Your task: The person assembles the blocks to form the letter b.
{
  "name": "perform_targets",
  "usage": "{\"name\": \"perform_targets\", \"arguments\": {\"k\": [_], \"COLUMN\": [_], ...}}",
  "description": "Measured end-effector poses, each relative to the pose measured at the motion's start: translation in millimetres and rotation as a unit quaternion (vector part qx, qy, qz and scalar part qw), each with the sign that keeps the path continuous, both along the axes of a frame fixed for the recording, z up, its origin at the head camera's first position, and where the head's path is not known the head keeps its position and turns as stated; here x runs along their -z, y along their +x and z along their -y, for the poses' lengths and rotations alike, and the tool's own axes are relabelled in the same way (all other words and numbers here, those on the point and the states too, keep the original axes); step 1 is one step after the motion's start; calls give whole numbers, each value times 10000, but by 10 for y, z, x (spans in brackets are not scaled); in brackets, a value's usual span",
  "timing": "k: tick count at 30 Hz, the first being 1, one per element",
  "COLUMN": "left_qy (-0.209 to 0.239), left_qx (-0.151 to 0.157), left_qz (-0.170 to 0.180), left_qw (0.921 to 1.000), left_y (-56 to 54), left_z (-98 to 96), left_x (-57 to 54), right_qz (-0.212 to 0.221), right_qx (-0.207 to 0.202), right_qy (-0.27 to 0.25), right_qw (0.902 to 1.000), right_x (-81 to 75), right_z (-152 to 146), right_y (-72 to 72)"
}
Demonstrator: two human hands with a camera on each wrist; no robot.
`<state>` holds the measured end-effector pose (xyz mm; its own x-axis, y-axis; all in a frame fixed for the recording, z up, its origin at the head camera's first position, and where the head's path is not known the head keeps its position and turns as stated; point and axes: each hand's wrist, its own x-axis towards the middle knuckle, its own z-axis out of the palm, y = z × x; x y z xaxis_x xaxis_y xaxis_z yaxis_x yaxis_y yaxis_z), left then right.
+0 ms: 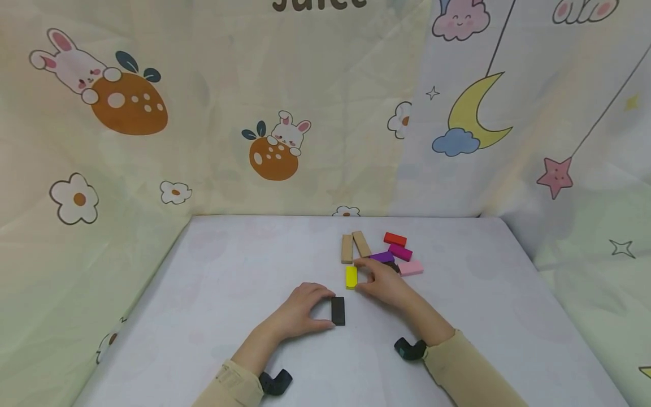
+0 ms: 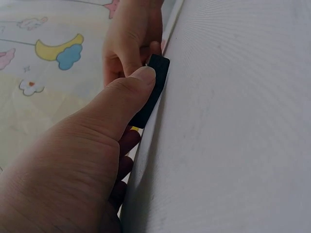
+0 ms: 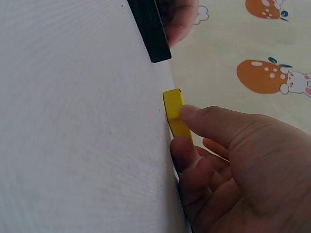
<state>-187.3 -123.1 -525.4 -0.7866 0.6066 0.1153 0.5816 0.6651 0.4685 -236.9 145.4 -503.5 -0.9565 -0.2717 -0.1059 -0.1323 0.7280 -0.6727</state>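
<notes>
A black block (image 1: 338,311) lies on the white tabletop near the middle, long side pointing away from me. My left hand (image 1: 303,310) pinches it, thumb at the near end and index finger at the far end; in the left wrist view the thumb presses against the black block (image 2: 154,92). Just beyond it is a yellow block (image 1: 351,277). My right hand (image 1: 382,282) holds that one from the right, with thumb and fingertips at its two ends. The right wrist view shows the thumb on the side of the yellow block (image 3: 175,114).
Behind the right hand lie two tan blocks (image 1: 347,249), a red block (image 1: 395,239), a magenta block (image 1: 400,252), a purple block (image 1: 382,257) and a pink block (image 1: 411,268). A dark block (image 1: 393,265) is partly hidden by that hand. Printed cloth (image 1: 213,85) walls the table's back and sides.
</notes>
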Motion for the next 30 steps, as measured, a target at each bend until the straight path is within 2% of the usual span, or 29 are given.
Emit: {"name": "perform_targets", "arguments": {"k": [4,9,17,30], "left_qy": [54,-25,141,234], "left_qx": [47,17,14,-12], "left_qz": [-112,-5,121,87], "left_qw": [9999,10000,9998,9997], "left_y": [4,-11,-26,-18], "left_z": [-1,-4,-2,-2], "left_x": [2,23,25,0], "right_qz": [-64,-125,-339,-345], "right_qx": [13,-54,-575,-901], "right_qy": [72,-3,-137,-10], "right_qw": [10000,9999,9977,9953], "right_x": [2,12,-29,43], "right_z": [3,-7,69,185], "right_y": [6,21,52,43]}}
